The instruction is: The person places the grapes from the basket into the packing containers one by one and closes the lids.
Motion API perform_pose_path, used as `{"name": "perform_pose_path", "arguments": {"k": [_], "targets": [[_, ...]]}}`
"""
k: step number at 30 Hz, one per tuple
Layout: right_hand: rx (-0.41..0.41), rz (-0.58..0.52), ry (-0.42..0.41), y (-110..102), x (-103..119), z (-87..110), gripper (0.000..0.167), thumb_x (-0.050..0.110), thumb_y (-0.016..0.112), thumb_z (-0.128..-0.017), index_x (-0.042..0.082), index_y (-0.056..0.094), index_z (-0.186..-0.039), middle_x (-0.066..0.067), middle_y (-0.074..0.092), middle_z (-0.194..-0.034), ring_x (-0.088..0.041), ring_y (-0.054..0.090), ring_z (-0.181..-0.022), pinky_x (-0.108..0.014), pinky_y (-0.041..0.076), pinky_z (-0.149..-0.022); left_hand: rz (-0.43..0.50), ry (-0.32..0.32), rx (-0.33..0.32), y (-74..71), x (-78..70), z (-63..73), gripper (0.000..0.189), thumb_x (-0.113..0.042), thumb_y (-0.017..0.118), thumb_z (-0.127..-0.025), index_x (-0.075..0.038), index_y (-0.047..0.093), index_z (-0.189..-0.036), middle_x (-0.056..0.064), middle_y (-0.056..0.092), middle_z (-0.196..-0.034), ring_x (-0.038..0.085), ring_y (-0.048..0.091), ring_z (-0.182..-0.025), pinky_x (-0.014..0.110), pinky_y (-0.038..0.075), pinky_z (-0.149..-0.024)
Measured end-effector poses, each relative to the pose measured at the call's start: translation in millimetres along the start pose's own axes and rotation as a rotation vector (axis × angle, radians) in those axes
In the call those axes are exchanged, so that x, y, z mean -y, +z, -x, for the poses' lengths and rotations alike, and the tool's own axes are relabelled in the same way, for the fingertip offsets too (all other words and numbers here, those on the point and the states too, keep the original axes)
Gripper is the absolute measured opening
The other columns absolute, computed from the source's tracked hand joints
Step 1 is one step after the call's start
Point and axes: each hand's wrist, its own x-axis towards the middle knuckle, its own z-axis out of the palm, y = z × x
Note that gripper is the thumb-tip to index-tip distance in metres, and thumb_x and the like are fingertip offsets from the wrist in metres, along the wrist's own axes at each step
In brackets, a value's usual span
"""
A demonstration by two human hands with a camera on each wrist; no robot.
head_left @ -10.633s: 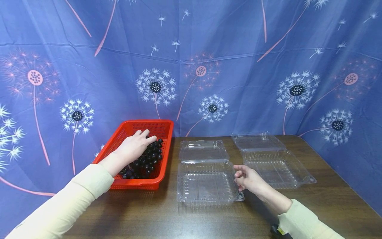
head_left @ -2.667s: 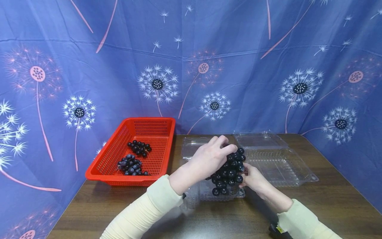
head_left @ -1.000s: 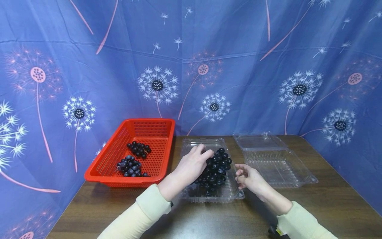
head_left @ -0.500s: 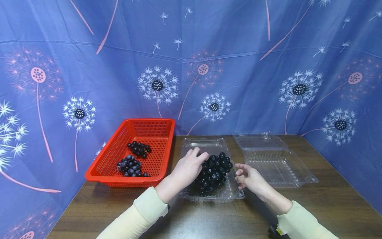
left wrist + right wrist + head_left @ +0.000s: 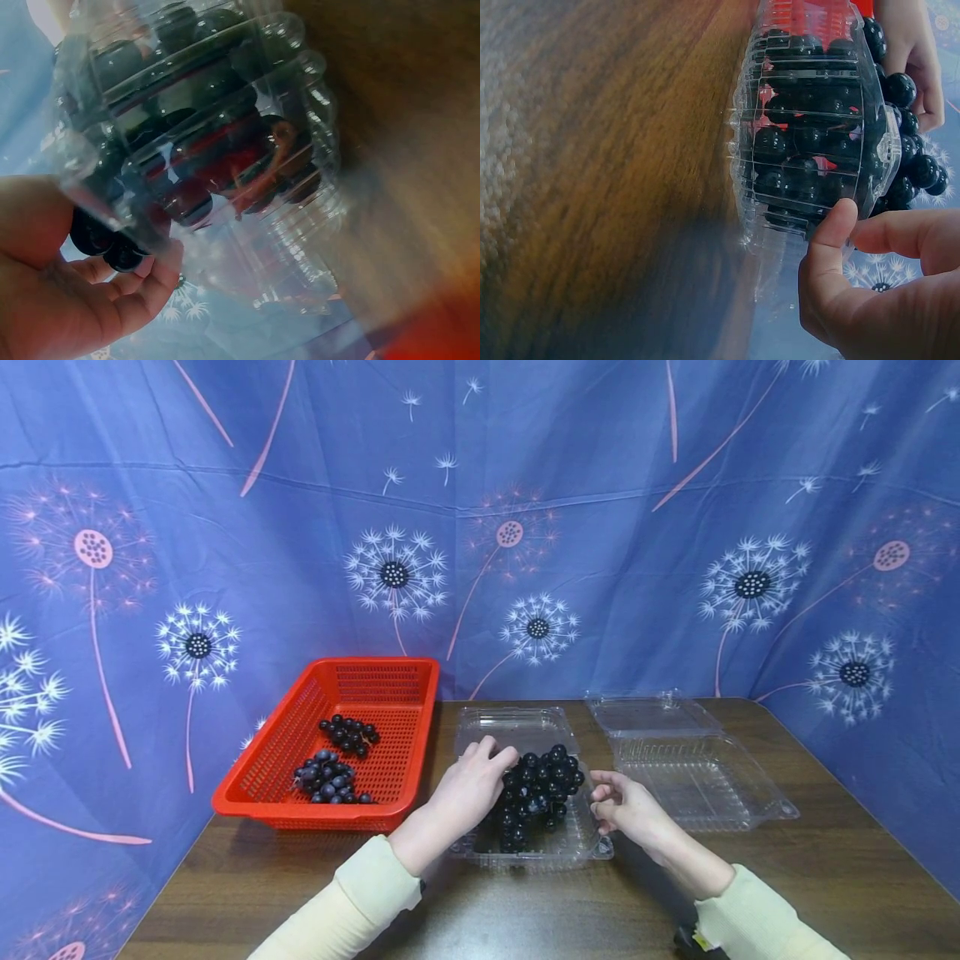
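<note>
A big bunch of shiny black grapes (image 5: 536, 793) lies in the base of a clear plastic clamshell container (image 5: 588, 852), some grapes standing above the rim. My left hand (image 5: 471, 781) holds the bunch at its left side; in the left wrist view grapes (image 5: 124, 253) sit between its thumb and curled fingers. At the container's right wall, my right hand (image 5: 630, 810) pinches the rim between thumb and forefinger, plain in the right wrist view (image 5: 885, 277). Through the clear wall, a brown stem (image 5: 270, 165) shows among the grapes. The container's lid (image 5: 517, 720) lies open toward the back.
On the left, a red perforated basket (image 5: 315, 810) holds a small black grape bunch (image 5: 350, 732) and a bluish, duller bunch (image 5: 327, 777). A second clear clamshell (image 5: 693, 785) lies open on the right. A blue dandelion-print cloth (image 5: 622, 568) hangs behind the wooden table (image 5: 525, 914).
Earlier my left hand was in the basket; it then carried the large bunch over to the container. In the last second the bunch has sunk lower into it. My right hand stays at the rim.
</note>
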Motion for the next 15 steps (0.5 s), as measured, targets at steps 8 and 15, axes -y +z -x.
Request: {"name": "perform_pose_path", "arguments": {"k": [8,15], "targets": [[0.011,-0.008,-0.006,-0.7,0.0,0.2,0.060,-0.009,0.052,-0.078,-0.015,0.032,-0.134,-0.016,0.048,-0.097,-0.020,0.055,-0.077,-0.029,0.052,-0.058,-0.014,-0.006,0.009,2.6,2.0,3.5,0.032,-0.006,0.067,-0.076,-0.019,0.054,-0.103,0.002,0.052,-0.094,0.019,0.051,-0.075,0.027,0.043,-0.050],[0.018,-0.016,-0.009,-1.0,0.1,-0.2,0.059,-0.009,0.051,-0.079,-0.015,0.031,-0.134,-0.015,0.048,-0.097,-0.017,0.054,-0.076,-0.029,0.052,-0.059,-0.025,-0.006,-0.003,-4.7,1.8,3.2,0.034,-0.009,0.066,-0.078,-0.019,0.055,-0.108,0.005,0.056,-0.105,0.022,0.055,-0.081,0.031,0.047,-0.052]]}}
